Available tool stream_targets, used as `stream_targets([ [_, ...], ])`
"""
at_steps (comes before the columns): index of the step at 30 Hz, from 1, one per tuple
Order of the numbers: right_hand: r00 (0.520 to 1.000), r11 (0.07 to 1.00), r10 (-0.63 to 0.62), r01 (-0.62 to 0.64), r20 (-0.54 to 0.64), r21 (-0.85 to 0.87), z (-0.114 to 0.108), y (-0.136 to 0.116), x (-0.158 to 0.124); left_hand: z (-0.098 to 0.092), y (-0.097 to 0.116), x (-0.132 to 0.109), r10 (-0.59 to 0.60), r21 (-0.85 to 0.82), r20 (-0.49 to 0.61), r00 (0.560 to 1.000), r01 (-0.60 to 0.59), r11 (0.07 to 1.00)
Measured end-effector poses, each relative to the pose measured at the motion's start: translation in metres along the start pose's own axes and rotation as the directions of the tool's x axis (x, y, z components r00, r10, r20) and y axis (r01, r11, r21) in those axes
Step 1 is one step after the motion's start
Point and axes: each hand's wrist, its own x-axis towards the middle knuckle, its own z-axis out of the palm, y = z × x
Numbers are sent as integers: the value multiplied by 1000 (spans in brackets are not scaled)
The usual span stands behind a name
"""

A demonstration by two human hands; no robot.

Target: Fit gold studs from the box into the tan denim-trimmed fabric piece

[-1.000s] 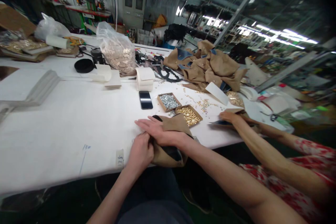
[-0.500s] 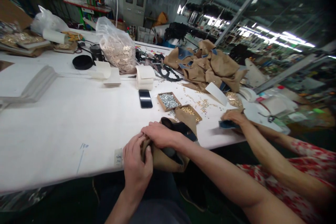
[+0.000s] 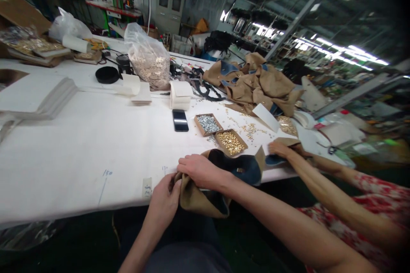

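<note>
A tan fabric piece with a dark blue inner side [image 3: 205, 198] hangs over the table's front edge, its far end lying on the white top. My left hand [image 3: 165, 196] pinches its left edge between thumb and fingers. Close beside it, my right hand [image 3: 200, 171] grips the same edge from above, fingers curled over the cloth. What lies under the right fingertips is hidden. Just beyond the cloth stand a small box of gold studs [image 3: 231, 142] and a small box of silver studs [image 3: 208, 124].
A co-worker's hands [image 3: 282, 149] hold another tan and blue piece at the right. Behind lie a heap of tan pieces [image 3: 256, 79], loose gold studs [image 3: 251, 129], a phone [image 3: 180, 120], a white roll [image 3: 180, 95] and a plastic bag of small parts [image 3: 149, 62]. Stacked white sheets [image 3: 35, 96] lie left.
The fabric piece has spread out to the right, and its flap has come off the gold stud box. My hands have shifted slightly along its edge, still gripping. The camera view has shifted a little.
</note>
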Motion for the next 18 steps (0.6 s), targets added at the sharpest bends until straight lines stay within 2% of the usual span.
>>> stream_targets([
  [6,991,992,129,-129,-38,-8,-1,-12,-2,-3,17,1,-51,174,65,997,39,984],
  [11,982,997,70,-76,-175,-30,-4,-16,-8,3,27,-2,-113,245,63,992,95,965],
  [15,996,994,-75,71,-50,-83,-2,-14,-12,6,33,-5,-138,276,86,987,110,955],
  [18,997,993,-78,78,5,-87,0,-13,-14,6,36,-7,-176,293,85,981,144,945],
])
